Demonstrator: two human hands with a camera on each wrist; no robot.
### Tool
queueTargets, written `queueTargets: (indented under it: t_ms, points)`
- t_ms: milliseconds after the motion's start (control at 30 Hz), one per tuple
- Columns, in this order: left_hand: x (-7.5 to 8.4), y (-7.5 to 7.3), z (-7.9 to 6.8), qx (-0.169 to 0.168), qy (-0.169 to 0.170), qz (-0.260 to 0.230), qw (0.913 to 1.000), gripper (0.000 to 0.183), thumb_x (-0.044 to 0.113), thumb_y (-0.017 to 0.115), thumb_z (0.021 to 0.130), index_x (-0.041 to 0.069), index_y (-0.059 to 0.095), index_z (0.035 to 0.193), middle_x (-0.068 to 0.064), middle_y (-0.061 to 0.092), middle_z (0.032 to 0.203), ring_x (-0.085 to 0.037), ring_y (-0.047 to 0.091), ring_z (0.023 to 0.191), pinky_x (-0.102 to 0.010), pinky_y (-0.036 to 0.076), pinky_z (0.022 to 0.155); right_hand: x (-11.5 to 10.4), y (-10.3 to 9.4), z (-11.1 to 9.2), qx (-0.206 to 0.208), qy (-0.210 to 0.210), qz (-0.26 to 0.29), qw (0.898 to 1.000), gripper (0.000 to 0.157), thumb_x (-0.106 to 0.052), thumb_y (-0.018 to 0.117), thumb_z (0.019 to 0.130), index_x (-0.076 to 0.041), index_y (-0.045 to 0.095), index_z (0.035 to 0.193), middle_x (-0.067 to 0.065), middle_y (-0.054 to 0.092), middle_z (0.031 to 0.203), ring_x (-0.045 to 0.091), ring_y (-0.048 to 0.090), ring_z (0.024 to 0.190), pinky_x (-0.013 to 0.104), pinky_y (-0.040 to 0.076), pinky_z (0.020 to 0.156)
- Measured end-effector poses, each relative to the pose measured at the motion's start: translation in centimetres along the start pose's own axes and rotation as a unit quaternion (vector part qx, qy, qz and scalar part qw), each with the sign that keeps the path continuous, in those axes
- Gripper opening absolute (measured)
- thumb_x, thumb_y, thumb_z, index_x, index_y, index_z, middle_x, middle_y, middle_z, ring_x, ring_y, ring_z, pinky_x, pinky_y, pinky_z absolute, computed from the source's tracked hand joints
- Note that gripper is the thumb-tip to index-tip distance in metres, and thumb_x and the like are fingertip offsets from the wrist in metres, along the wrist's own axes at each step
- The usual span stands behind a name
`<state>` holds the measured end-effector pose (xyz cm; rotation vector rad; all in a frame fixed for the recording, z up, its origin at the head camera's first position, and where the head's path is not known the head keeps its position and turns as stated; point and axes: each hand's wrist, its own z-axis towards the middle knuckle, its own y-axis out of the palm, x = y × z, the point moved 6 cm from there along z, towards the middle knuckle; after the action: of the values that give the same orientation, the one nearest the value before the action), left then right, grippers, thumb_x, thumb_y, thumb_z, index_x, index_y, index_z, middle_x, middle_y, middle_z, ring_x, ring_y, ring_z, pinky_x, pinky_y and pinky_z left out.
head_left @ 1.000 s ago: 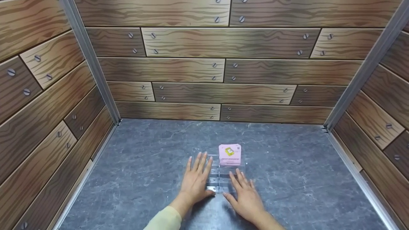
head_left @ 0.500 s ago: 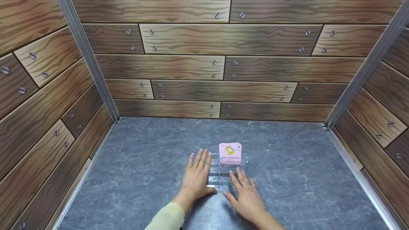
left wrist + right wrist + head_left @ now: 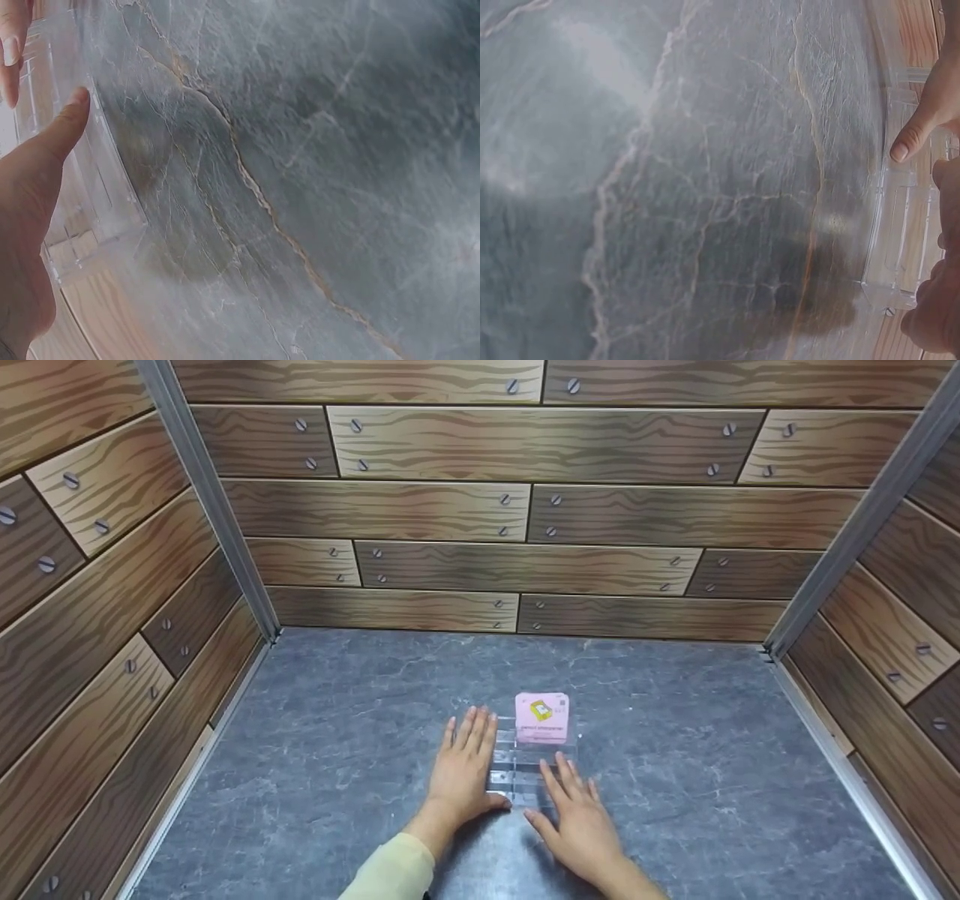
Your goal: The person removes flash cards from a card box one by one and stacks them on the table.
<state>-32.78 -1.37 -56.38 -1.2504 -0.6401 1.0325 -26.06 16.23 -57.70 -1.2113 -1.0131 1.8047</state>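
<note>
The head view shows both my hands at the clear plastic holder (image 3: 502,774), which rests on the grey marbled tabletop (image 3: 690,750). My left hand (image 3: 459,776) lies along its left part, fingers straight, gripping nothing. My right hand (image 3: 577,821) is at its front right part, fingers extended, likewise gripping nothing; fingertip contact cannot be determined. Only this view shows the pink card (image 3: 542,718), positioned at the holder's rear right and printed with a yellow object; its smallest lettering is illegible.

The left wrist view adds a corner of the holder and its front edge, overlapped by my left thumb (image 3: 71,124). The right wrist view shows that edge from the other side, with the hands cropped by the frame.

Surroundings: wood-print walls (image 3: 525,442) at left, rear and right; metal posts (image 3: 215,502) at the rear corners; a pale sleeve (image 3: 390,870) on my left forearm.

Obstructions: my hands hide the holder's left part and front right corner; the card covers part of its rear.
</note>
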Motion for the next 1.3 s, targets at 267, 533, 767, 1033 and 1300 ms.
queueTargets:
  t_ms: [267,533,767,1033,1300]
  points:
    - [-0.4,0.0,0.0,0.022,0.002,-0.016,0.9996,0.142,0.084,0.082,0.063,0.001,0.029,0.166,-0.02,0.03,0.171,-0.035,0.023,0.16,-0.054,0.021,0.129,0.2,-0.2,0.5,-0.007,0.011,0.031,0.999,0.073,-0.043,0.069,0.101,-0.004,0.047,0.159,0.021,0.039,0.167,0.042,0.037,0.153,0.069,0.028,0.122]
    - [-0.7,0.3,-0.1,0.016,-0.002,-0.021,0.9996,0.143,0.084,0.082,0.063,0.001,0.029,0.166,-0.019,0.028,0.172,-0.034,0.022,0.161,-0.054,0.02,0.129,0.4,-2.1,1.1,0.054,0.012,0.087,0.995,0.06,-0.029,0.072,0.102,0.003,0.056,0.151,0.023,0.055,0.154,0.043,0.05,0.144,0.062,0.036,0.12]
    - [-0.6,-0.2,0.2,0.015,0.007,-0.026,0.9995,0.135,0.083,0.08,0.068,0.002,0.031,0.165,-0.017,0.031,0.172,-0.033,0.024,0.16,-0.053,0.022,0.129,1.4,-3.3,1.0,0.09,0.035,0.08,0.992,0.054,-0.028,0.072,0.102,0.0,0.062,0.146,0.022,0.062,0.147,0.044,0.057,0.137,0.062,0.045,0.112]
    - [-0.5,-1.0,0.4,0.042,-0.01,-0.077,0.9961,0.098,0.074,0.052,0.098,0.003,0.038,0.164,-0.014,0.038,0.169,-0.032,0.03,0.158,-0.053,0.025,0.128,2.1,-3.7,0.8,0.093,0.056,0.079,0.991,0.054,-0.029,0.073,0.101,-0.001,0.062,0.147,0.023,0.062,0.146,0.043,0.058,0.137,0.062,0.046,0.112]
    - [-0.1,-0.4,0.4,0.082,-0.045,-0.109,0.9896,0.077,0.057,0.053,0.106,0.005,0.042,0.162,-0.013,0.042,0.167,-0.029,0.033,0.157,-0.053,0.025,0.128,2.3,-4.5,0.4,0.121,0.056,0.088,0.987,0.05,-0.026,0.073,0.102,0.0,0.064,0.144,0.025,0.064,0.142,0.045,0.06,0.133,0.062,0.047,0.111]
